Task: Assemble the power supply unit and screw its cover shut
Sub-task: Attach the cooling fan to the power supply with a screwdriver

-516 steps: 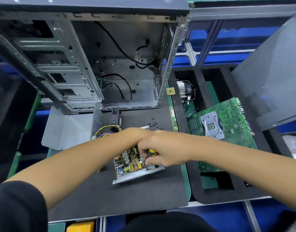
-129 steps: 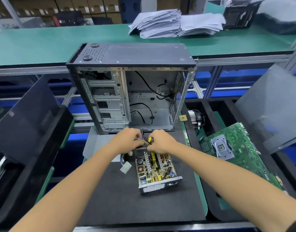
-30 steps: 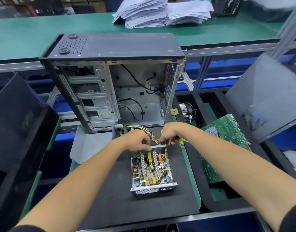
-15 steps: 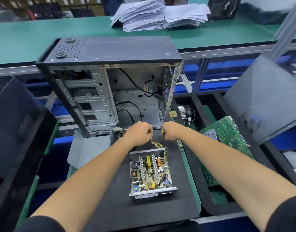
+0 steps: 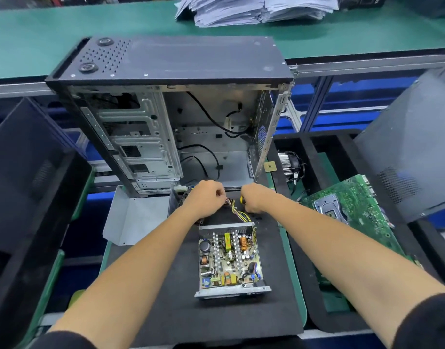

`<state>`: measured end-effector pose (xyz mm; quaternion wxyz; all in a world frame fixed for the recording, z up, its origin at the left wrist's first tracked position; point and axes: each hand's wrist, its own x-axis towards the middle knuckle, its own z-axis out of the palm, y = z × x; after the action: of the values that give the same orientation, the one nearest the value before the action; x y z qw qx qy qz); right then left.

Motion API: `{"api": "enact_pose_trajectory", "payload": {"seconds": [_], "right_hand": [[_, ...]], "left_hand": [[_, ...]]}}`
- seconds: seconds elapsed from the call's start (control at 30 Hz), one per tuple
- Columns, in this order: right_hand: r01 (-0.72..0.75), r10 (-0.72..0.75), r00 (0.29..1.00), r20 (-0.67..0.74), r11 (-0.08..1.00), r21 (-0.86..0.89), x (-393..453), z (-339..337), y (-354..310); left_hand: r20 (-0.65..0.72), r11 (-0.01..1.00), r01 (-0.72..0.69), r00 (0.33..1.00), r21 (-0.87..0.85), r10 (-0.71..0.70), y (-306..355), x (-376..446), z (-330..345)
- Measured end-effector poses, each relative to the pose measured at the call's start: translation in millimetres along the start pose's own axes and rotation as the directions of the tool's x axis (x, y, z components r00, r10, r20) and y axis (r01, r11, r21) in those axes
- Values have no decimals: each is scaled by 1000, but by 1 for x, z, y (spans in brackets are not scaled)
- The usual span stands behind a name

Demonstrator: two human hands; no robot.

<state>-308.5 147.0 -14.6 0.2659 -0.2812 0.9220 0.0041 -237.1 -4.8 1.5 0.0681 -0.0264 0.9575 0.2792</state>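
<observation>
The open power supply unit (image 5: 230,260) lies on the black mat (image 5: 166,306), its circuit board exposed. Its bundle of yellow and coloured wires (image 5: 241,215) runs from the far end up between my hands. My left hand (image 5: 206,197) is curled just beyond the unit and pinches the wires. My right hand (image 5: 254,197) is curled round a yellow-handled screwdriver (image 5: 241,199), of which only a bit of handle shows. The bent grey metal cover (image 5: 138,217) lies to the left of the unit, against the computer case.
An open computer case (image 5: 166,109) stands upright right behind my hands. A green motherboard (image 5: 347,212) and a heatsink fan (image 5: 289,165) sit in a black foam tray on the right. Dark side panels lean at far left and far right. Paper stacks (image 5: 241,8) lie on the green bench.
Both hands have moved away from the unit's far edge toward the case, drawing the wire bundle up. The unit has not moved on the mat.
</observation>
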Motion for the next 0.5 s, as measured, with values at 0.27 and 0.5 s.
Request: {"api": "enact_pose_trajectory", "payload": {"seconds": [0.27, 0.5], "right_hand": [[15, -15, 1000, -11, 998, 65, -3, -2, 7], [11, -10, 1000, -24, 999, 51, -11, 4, 21]], "left_hand": [[-8, 999, -22, 1000, -47, 22, 6, 1, 1], [31, 999, -28, 999, -32, 29, 10, -2, 5]]}}
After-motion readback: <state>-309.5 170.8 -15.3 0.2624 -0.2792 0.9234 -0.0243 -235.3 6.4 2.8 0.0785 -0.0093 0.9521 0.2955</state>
